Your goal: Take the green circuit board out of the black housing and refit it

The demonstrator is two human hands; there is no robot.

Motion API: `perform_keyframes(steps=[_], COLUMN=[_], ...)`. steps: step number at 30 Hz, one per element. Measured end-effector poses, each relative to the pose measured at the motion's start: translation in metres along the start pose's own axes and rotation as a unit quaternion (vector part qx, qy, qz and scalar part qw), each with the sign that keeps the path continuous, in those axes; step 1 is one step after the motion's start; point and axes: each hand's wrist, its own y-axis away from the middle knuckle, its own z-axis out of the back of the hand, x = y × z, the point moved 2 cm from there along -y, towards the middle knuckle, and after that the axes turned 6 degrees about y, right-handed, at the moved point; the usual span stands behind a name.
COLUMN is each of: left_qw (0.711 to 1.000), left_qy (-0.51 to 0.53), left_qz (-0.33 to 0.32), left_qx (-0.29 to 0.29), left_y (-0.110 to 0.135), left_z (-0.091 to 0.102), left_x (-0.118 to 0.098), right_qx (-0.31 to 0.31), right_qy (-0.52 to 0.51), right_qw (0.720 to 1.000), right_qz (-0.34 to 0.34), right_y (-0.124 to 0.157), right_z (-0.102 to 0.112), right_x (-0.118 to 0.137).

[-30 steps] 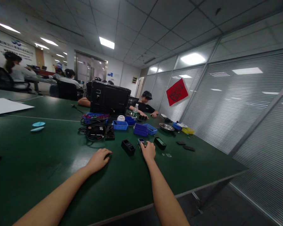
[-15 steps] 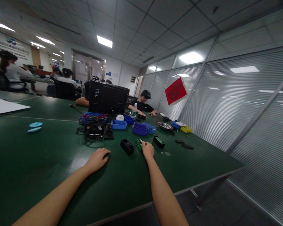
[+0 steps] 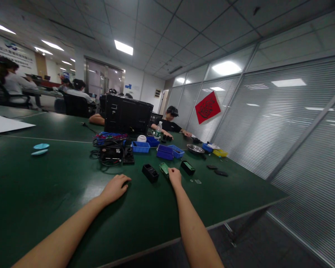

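My right hand (image 3: 175, 176) is closed on the edge of a green circuit board (image 3: 164, 168), which it holds tilted just over the table. To the left of the board stands a black rectangular housing (image 3: 150, 173) with cut-outs in its top. Another black case (image 3: 188, 168), with a green panel inside, lies to the right of the board. My left hand (image 3: 115, 189) rests on the green table (image 3: 145, 212), its fingers loosely stretched and nothing in them. A small ring (image 3: 191, 181) and a clear flat piece (image 3: 198, 181) lie right of my right hand.
Behind the board are blue bins (image 3: 165, 152), a metal pan (image 3: 195, 149) and a white ball (image 3: 142, 138). Black cables and an adapter (image 3: 111, 153) lie left of them, before a monitor (image 3: 128, 114). A co-worker (image 3: 171, 121) sits across the table. Dark flat pieces (image 3: 221, 173) lie at right.
The circuit board has turned in my right hand and now shows a plainer green face. My left hand has stayed put. The co-worker's hand has moved right, toward a white item.
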Motion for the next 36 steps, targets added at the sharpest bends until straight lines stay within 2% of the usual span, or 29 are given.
perform_keyframes(steps=[2,4,6,7,10,13,17,19,22,25,28,30,34,36], left_qw=[1.0,1.0,1.0,1.0,1.0,1.0,1.0,1.0,1.0,1.0,1.0,1.0,1.0,0.999], left_qy=[-0.001,-0.001,-0.001,-0.001,0.002,0.001,-0.003,-0.005,-0.005,-0.003,-0.003,-0.004,0.006,0.015], left_qz=[0.002,0.0,-0.004,-0.006,-0.009,-0.007,-0.012,-0.015,-0.014,-0.01,-0.011,-0.014,0.004,0.015], left_qx=[0.001,-0.001,-0.005,-0.007,-0.012,-0.013,-0.013,-0.014,-0.014,-0.013,-0.01,-0.011,-0.021,-0.026], left_y=[0.0,0.0,-0.001,-0.001,-0.001,-0.001,-0.002,-0.002,-0.002,-0.001,-0.001,-0.001,-0.001,-0.002], left_z=[0.0,0.0,-0.001,-0.001,-0.002,-0.003,-0.004,-0.004,-0.004,-0.003,-0.002,-0.003,-0.004,-0.004], left_x=[0.0,0.0,0.001,0.002,0.003,0.005,0.007,0.008,0.007,0.005,0.004,0.004,0.005,0.006], right_qx=[-0.043,-0.114,-0.161,-0.16,-0.116,-0.058,0.021,0.06,0.043,0.007,0.027,0.037,0.097,0.12], right_qy=[0.035,0.058,0.05,0.038,0.029,0.047,-0.016,-0.015,0.031,0.009,-0.015,-0.035,-0.123,-0.115], right_qw=[0.998,0.992,0.983,0.98,0.967,0.967,0.979,0.985,0.989,0.984,0.969,0.966,0.973,0.976], right_qz=[-0.004,0.016,0.072,0.112,0.226,0.245,0.201,0.162,0.139,0.179,0.247,0.254,0.166,0.143], right_y=[0.002,0.008,0.018,0.024,0.042,0.053,0.048,0.042,0.037,0.042,0.049,0.05,0.042,0.039], right_z=[0.007,0.014,0.017,0.016,0.006,-0.01,-0.02,-0.019,-0.012,-0.005,-0.007,-0.011,-0.018,-0.018], right_x=[-0.001,0.005,0.017,0.025,0.05,0.064,0.063,0.058,0.053,0.054,0.057,0.058,0.055,0.054])
